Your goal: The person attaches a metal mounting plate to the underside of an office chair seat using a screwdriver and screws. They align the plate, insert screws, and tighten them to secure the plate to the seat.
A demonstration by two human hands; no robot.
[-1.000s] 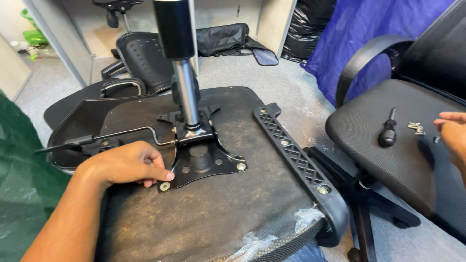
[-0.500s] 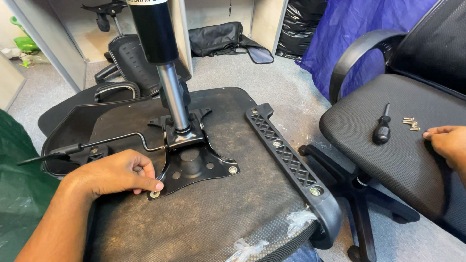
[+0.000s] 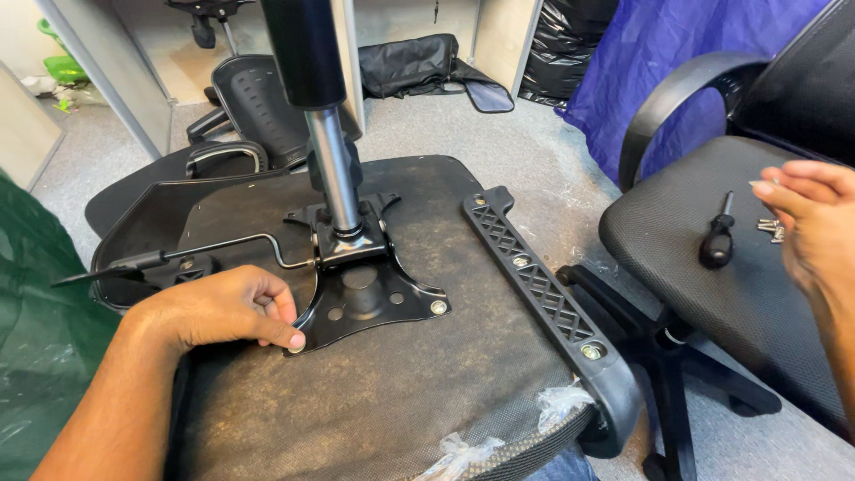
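1. Your left hand (image 3: 227, 310) rests on the upturned underside of the grey, worn fabric chair seat (image 3: 374, 401), fingers curled loosely, with the fingertips pinching a small silver bolt head (image 3: 297, 342) at the near-left corner of the black metal mounting plate (image 3: 361, 289).
2. Your right hand (image 3: 815, 218) hovers over the black mesh seat of the second office chair (image 3: 712, 285) at the right, fingers extended and relaxed, holding nothing that can be made out.
3. Just beside that hand, a few small silver screws (image 3: 771, 229) lie on the mesh, and a short black-handled screwdriver (image 3: 718, 239) lies near them, pointing away from you.
4. The black metal mounting plate sits at the middle of the upturned seat; another silver bolt (image 3: 438, 307) shows at its right corner.
5. A chrome and black gas-lift cylinder (image 3: 325, 134) stands upright out of the plate.
6. A thin black metal lever rod (image 3: 205, 249) runs left from the plate to beyond the seat's edge.
7. A black plastic armrest bracket (image 3: 534, 285) lies along the right edge of the seat, fastened with silver bolts.
8. Further off, a black bag (image 3: 419, 67) lies on the grey carpet, and a blue cloth (image 3: 677, 53) hangs behind the second chair.
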